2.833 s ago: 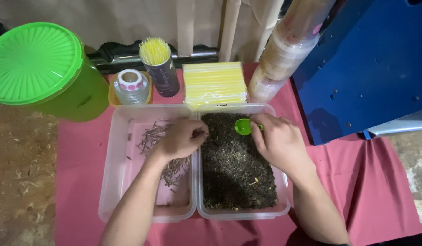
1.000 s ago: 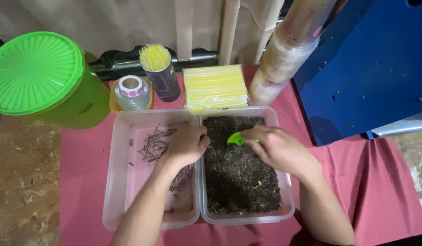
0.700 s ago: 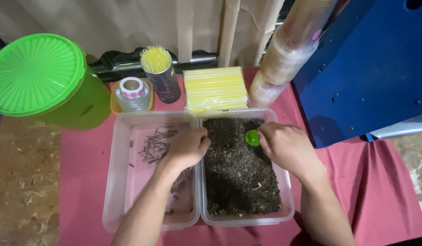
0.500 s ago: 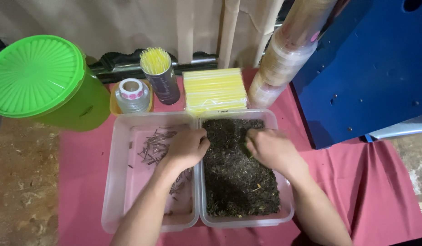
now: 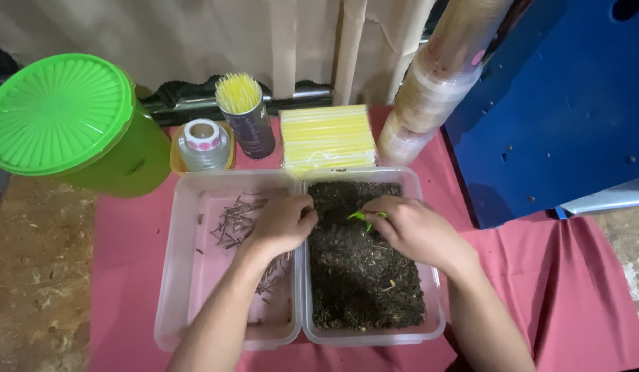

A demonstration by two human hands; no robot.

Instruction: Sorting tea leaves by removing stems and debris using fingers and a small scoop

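Note:
Two clear plastic tubs stand side by side on a pink cloth. The right tub (image 5: 433,303) is full of dark crumbly dried material. The left tub (image 5: 178,275) holds a scatter of thin dark stems (image 5: 233,222). My right hand (image 5: 409,227) rests over the dark material and grips a small green scoop (image 5: 361,217), mostly hidden under the fingers. My left hand (image 5: 281,224) is curled over the wall between the two tubs, fingers closed at the edge of the dark material; whether it pinches anything is hidden.
Behind the tubs: a large green lidded bucket (image 5: 64,120), a roll of stickers (image 5: 202,143), a dark cup of yellow sticks (image 5: 247,117), a flat pack of yellow straws (image 5: 326,138), a leaning stack of clear cups (image 5: 437,83). A blue metal panel (image 5: 561,103) stands at right.
My right hand has moved left and turned down into the dark material, so the green scoop now shows only as a sliver. My left hand has stayed at the divider.

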